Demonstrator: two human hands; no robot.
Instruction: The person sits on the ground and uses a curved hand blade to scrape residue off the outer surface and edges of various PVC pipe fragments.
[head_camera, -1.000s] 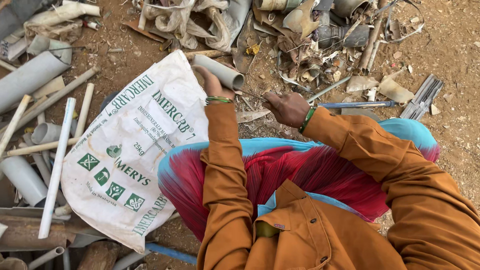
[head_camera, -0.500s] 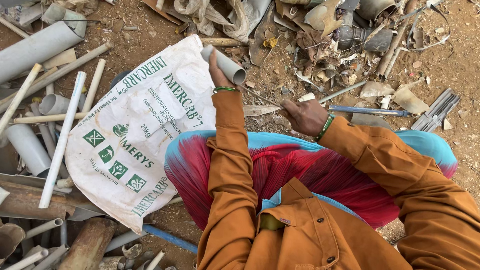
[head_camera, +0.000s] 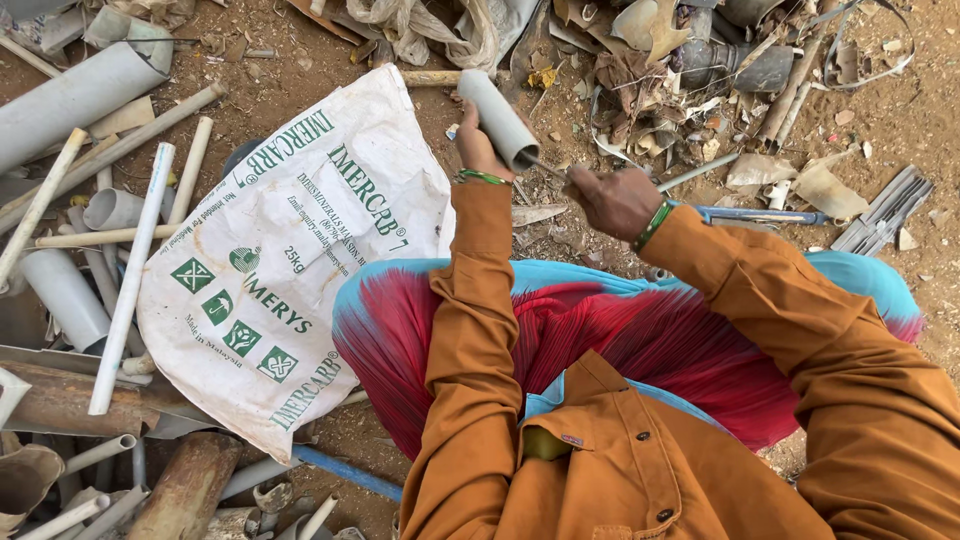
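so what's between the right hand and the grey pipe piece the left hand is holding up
In the head view, a thin metal rod or tool runs from the right hand into the open end of the grey pipe piece held by the left hand; below lies littered dirt.

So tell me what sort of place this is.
Probably an outdoor scrap-sorting yard: bare dirt ground, piles of grey and white plastic pipes, and a large white woven sack beside the person.
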